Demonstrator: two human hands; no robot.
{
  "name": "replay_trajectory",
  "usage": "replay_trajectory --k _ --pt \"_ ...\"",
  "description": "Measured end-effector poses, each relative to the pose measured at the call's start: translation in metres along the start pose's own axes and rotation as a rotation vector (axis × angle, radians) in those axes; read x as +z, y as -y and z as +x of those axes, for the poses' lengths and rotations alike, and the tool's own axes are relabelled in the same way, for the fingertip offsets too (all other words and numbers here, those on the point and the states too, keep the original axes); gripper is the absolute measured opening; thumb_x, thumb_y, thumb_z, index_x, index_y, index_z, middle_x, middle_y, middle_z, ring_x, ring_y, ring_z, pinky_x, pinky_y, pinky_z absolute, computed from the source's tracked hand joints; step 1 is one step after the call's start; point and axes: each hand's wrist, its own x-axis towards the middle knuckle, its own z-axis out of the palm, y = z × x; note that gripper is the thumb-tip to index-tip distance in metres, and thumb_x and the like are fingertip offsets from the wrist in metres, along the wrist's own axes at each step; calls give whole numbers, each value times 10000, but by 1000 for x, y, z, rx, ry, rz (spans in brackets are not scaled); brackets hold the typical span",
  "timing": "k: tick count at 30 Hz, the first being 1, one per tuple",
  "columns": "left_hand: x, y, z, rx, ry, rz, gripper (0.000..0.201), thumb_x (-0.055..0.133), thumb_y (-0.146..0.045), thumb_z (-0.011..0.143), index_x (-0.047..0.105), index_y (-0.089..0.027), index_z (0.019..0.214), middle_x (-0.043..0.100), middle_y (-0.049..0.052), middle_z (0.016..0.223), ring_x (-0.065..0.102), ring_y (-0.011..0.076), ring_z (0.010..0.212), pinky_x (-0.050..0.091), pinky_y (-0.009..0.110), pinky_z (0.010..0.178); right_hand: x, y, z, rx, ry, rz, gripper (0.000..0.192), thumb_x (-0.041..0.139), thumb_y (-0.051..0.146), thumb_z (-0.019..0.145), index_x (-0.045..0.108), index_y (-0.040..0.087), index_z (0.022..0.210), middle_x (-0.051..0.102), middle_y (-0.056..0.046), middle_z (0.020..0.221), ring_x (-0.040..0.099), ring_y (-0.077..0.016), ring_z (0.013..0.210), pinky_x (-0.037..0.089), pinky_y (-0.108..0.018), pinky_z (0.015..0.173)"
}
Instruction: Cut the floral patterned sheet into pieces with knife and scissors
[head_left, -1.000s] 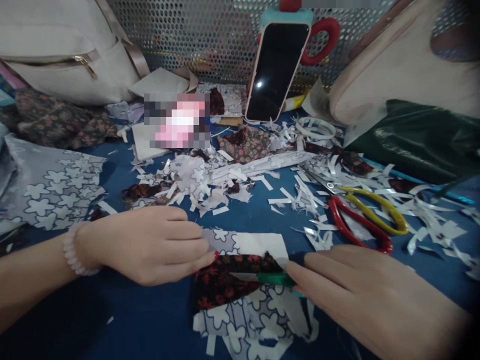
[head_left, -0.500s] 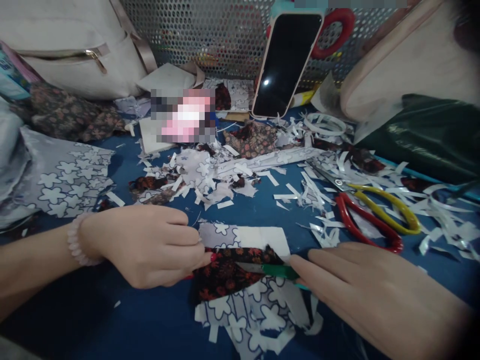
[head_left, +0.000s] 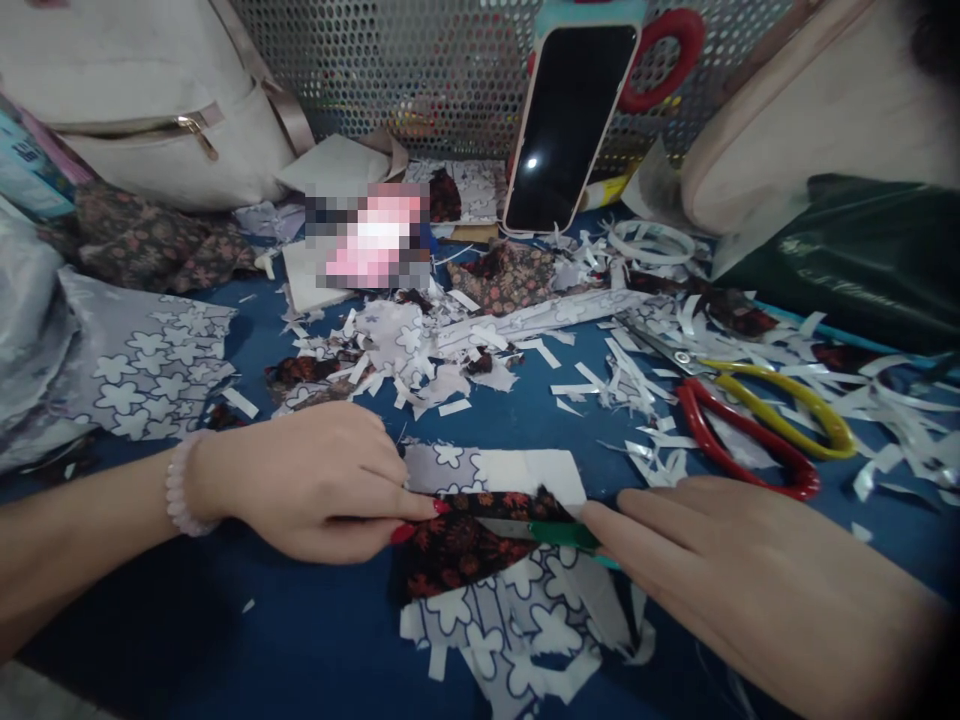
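My left hand (head_left: 315,485), with a beaded bracelet at the wrist and red nails, pinches the dark red-and-black floral cloth (head_left: 457,555) near its left end. My right hand (head_left: 742,590) is closed around a pair of green-handled scissors (head_left: 559,535). Their blade points left and lies against the dark cloth; the rest is hidden by my fingers and the fabric. Beneath the dark cloth sits a lilac cloth with white flowers (head_left: 551,625), ragged and strip-cut along its lower part. A plain white piece (head_left: 532,470) shows behind the dark cloth.
Red-and-yellow-handled scissors (head_left: 750,420) lie to the right among white scraps (head_left: 622,375). A phone (head_left: 574,130) stands upright against a perforated metal panel (head_left: 420,70). A pale bag (head_left: 172,110) is at back left, a dark green pouch (head_left: 847,265) at right. Flowered cloth (head_left: 150,360) lies left.
The view has shifted slightly. My left thumb and forefinger now show more plainly on the dark cloth, with the left hand a little further right. The scissors have hardly moved on the cloth.
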Motion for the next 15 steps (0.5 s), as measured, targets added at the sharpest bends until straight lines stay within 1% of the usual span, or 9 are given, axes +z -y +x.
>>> replay_trajectory --k 2,4,8,10,12,15 --pt "0 1 -1 -32 7 -54 318 390 -108 856 614 -185 1069 675 53 641 608 155 550 418 295 495 -2 0 2 4 -23 -1 341 325 17 761 519 182 987 574 -30 669 484 -162 518 314 -308 510" --pt "-1 2 -2 -44 4 -64 313 398 -109 853 609 -181 1073 679 53 651 610 153 555 417 291 499 -3 0 4 10 -44 -2 289 347 46 774 530 182 951 564 -22 644 467 -153 488 294 -302 486" --pt "0 5 -3 -43 -41 -63 299 409 -98 844 605 -168 1059 676 59 669 613 150 587 432 276 534 -2 -1 4 37 -24 6 265 404 75 762 524 190 968 563 -8 645 471 -152 488 283 -295 485" --pt "1 7 -3 -51 -76 -11 293 409 -98 845 600 -166 1056 671 64 693 610 151 613 447 265 556 -1 -1 3 44 -26 16 266 417 78 752 518 195 969 563 -3 649 476 -155 497 281 -295 491" --pt "1 7 -2 -55 -111 85 271 419 -111 852 596 -158 1051 665 79 741 605 161 656 460 267 581 0 -1 2 52 -25 22 256 426 84 748 513 199 960 559 1 647 473 -154 494 273 -296 490" --pt "2 5 -1 -62 -125 177 232 433 -130 869 594 -162 1032 658 104 874 600 182 801 483 293 707 0 0 3 61 -14 22 257 431 79 745 508 200 959 557 6 645 469 -154 490 261 -297 488"
